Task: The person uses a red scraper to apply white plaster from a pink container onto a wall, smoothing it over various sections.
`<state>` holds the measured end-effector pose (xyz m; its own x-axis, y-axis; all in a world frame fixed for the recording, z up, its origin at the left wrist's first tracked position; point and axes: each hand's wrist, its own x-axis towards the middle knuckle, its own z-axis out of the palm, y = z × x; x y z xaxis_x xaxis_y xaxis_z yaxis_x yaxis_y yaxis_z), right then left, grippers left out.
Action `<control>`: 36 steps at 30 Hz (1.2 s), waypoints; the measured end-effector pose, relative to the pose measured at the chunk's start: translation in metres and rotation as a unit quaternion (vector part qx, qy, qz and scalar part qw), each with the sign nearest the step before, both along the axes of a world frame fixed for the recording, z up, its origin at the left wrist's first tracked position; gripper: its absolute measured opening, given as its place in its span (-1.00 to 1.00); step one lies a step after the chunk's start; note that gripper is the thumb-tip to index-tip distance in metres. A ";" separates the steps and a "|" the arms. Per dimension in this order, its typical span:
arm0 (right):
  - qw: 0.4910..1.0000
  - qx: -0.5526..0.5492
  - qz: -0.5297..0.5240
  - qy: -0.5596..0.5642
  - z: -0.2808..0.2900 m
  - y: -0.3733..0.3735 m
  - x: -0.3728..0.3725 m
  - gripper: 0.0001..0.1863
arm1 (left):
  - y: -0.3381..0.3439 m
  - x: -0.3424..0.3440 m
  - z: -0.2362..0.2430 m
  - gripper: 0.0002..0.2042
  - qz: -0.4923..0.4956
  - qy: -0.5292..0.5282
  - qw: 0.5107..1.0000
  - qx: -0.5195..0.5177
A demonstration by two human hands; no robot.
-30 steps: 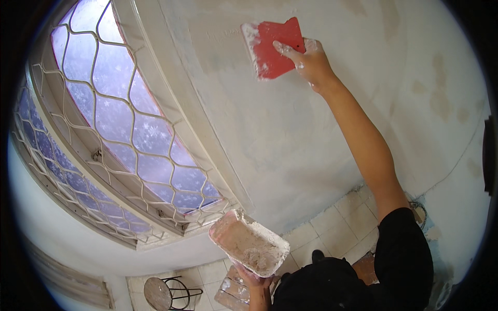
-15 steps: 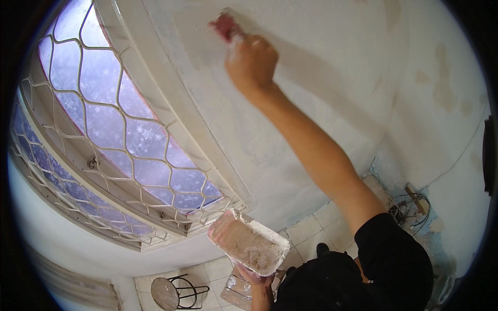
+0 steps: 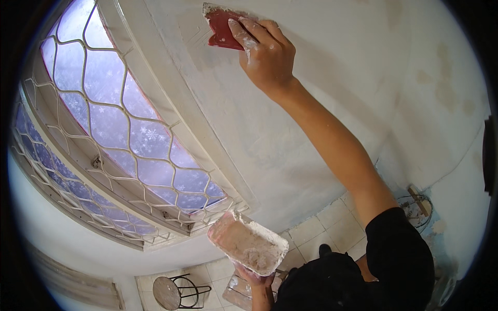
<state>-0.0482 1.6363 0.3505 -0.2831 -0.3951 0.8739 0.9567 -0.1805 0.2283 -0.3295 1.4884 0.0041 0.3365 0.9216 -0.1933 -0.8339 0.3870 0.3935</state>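
High on the pale wall (image 3: 249, 114), my right hand (image 3: 270, 54) grips a red putty knife (image 3: 225, 28) with a broad, putty-caked edge. Its blade lies against or very close to the wall, to the right of the window frame. White smears mark the fingers. Low in front of my body, my left hand (image 3: 257, 277) supports a rectangular putty tub (image 3: 249, 243) from below. Beige putty covers the inside of the tub, and a white crust lines its rim. The fingers under the tub are partly hidden.
A window with a curved metal grille (image 3: 129, 111) fills the left side. Below stand a round stool (image 3: 167, 293) and a stained wooden bench (image 3: 238, 291) on the tiled floor (image 3: 332, 220). Coiled cable (image 3: 426, 210) and a wooden piece lie in the right corner.
My right hand has shifted slightly right and turned, so the putty knife now shows its broad face. The tub in my left hand has hardly moved.
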 end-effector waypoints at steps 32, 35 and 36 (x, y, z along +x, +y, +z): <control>0.962 -0.273 0.030 -0.015 -0.076 -0.010 -0.026 -0.63 | 0.007 -0.009 -0.011 -0.25 -0.049 0.015 0.998 0.023; 0.980 -0.195 0.035 -0.015 -0.032 -0.027 -0.018 -0.53 | 0.005 -0.009 0.001 -0.25 -0.057 0.004 0.998 0.032; 0.987 -0.158 0.010 -0.016 -0.014 -0.030 -0.016 -0.51 | 0.005 -0.008 0.000 -0.25 -0.054 0.003 0.998 0.033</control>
<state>-0.0646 1.6061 0.3360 -0.3069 -0.1099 0.9454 0.9509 -0.0763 0.2999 -0.3379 1.4935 0.0045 0.4330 0.8910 -0.1361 -0.7865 0.4473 0.4259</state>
